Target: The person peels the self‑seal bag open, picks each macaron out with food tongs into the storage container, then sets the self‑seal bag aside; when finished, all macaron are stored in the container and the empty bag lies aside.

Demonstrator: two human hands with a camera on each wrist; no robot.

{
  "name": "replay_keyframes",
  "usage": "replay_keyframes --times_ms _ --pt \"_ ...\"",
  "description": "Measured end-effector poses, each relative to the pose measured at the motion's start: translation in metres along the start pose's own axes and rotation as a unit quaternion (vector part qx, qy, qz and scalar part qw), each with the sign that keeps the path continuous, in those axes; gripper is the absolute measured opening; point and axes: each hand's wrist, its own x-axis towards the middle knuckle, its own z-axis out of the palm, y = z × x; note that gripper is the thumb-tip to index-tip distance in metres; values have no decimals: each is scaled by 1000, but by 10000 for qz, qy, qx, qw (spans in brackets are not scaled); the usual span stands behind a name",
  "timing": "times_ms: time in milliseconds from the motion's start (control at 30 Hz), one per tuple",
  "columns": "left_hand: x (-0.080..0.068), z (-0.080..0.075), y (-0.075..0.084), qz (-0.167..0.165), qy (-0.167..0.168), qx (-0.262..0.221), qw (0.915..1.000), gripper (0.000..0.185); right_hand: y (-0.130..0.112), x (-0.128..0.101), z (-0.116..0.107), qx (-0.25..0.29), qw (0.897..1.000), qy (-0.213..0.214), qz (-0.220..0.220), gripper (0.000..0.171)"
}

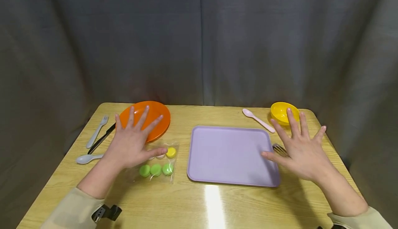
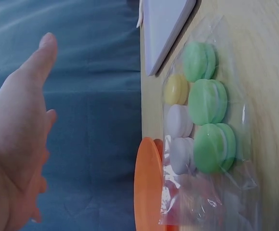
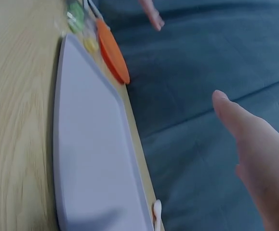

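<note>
My left hand (image 1: 130, 144) hovers with fingers spread above the table, overlapping the orange plate (image 1: 160, 118) and a clear bag of macarons (image 1: 156, 169) in the head view. Green, yellow and pale macarons (image 2: 207, 102) show through the plastic in the left wrist view. On the other side, my right hand (image 1: 303, 149) is also held up with spread fingers, holding nothing. It overlaps the right edge of the lilac tray (image 1: 230, 156), a metal fork (image 1: 280, 149) and the rim of the yellow bowl (image 1: 280, 113). The fork's handle is hidden behind that hand.
At the left lie a pale fork (image 1: 97, 132), a black knife (image 1: 102, 138) and a pale spoon (image 1: 88, 158), the last two partly covered by my left arm. A pink spoon (image 1: 258, 120) lies behind the tray. Grey curtains (image 1: 199, 49) hang around the wooden table (image 1: 174, 201).
</note>
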Motion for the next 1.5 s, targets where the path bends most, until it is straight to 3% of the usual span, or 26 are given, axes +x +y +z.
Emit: replay_keyframes --times_ms 167,367,567,767,1067,1500 --pt "-6 -2 1 135 -500 -267 9983 107 -19 10 -4 300 9993 -168 -159 102" --pt "-14 -2 -6 425 -920 -1073 9891 105 -37 21 -3 862 9942 56 -644 87" --pt "-19 10 -17 751 -946 -1924 9739 89 -47 33 4 1907 9774 203 -894 66" --pt "-26 29 -22 796 -1068 -2189 9666 74 -58 44 14 2802 9548 240 -962 53" --pt "-33 48 -27 917 -1318 -2428 9567 60 -85 55 37 3532 9284 7 -1151 44" --pt "-36 64 -31 830 -1205 -3116 9389 61 -150 74 73 3940 9005 -787 -1662 38"
